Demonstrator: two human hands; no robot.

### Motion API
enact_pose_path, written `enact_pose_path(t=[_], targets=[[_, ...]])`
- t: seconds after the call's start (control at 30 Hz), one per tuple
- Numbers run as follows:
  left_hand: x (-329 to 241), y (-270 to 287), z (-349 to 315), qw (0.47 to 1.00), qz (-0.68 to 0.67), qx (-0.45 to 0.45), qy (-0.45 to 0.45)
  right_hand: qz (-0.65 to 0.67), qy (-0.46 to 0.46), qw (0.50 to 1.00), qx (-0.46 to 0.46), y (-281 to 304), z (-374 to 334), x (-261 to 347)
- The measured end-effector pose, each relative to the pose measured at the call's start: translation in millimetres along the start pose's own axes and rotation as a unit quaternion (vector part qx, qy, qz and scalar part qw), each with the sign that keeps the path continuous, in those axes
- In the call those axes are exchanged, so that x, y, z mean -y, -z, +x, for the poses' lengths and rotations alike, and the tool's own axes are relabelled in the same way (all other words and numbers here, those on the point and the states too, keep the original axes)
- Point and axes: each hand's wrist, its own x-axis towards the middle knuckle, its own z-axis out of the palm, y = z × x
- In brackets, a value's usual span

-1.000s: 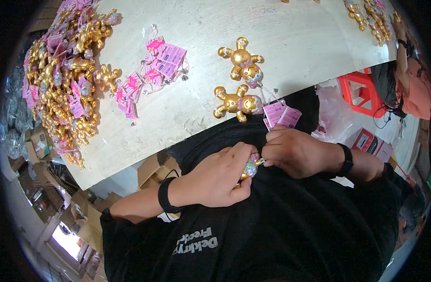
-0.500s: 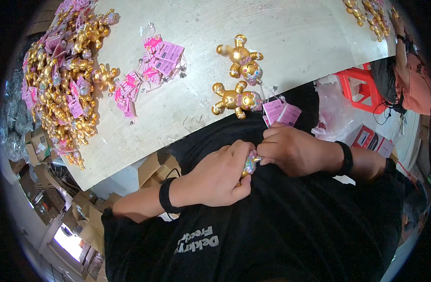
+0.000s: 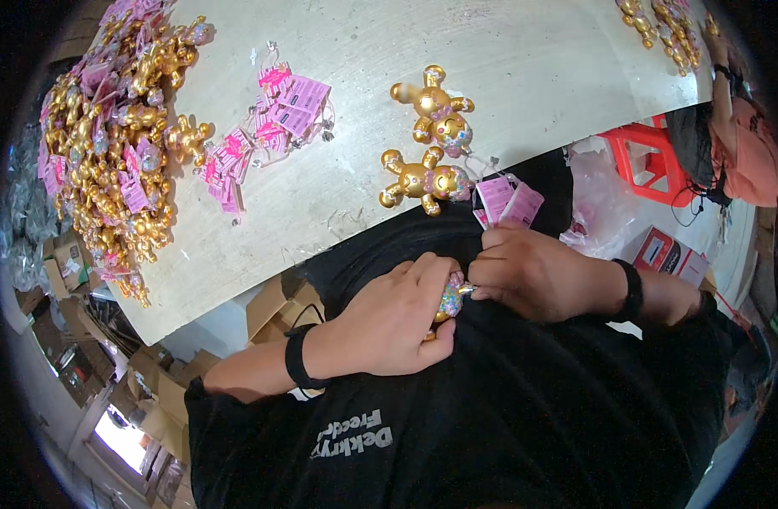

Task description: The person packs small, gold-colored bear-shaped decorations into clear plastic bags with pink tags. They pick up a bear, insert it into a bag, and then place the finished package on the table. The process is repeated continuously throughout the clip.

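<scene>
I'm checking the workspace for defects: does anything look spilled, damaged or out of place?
Nothing looks plainly spilled or broken. Only the pink rectangular card tags near the right hand stand out: they extend past the white tabletop, over black cloth.

Two figurines [image 3: 418, 179] on table [image 3: 355, 51], tag pile [image 3: 274, 134] left.

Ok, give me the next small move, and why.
Probably press the small shiny piece toward the doll with the right hand: its fingertips pinch at that piece, beside the doll's speckled head, and the left hand holds the doll.
</scene>
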Motion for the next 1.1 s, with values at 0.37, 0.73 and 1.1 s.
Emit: enact_pose_path(t=[0.37,0.73,1.1], targets=[[-5.2,-3.1,-2.5,0.998,0.059,-0.026,-0.016,-0.054,-0.023,0.996,-0.072,-5.7,-5.3,13.9],[-15.0,-3.0,-0.9,0.993,0.106,0.047,0.011,0.04,-0.01,0.999,-0.027,-4.5,-8.0,11.6],[-6.7,30.1,13.3,0.973,0.012,-0.229,-0.012,0.088,-0.046,0.982,-0.161,40.0,23.8,-7.0]])
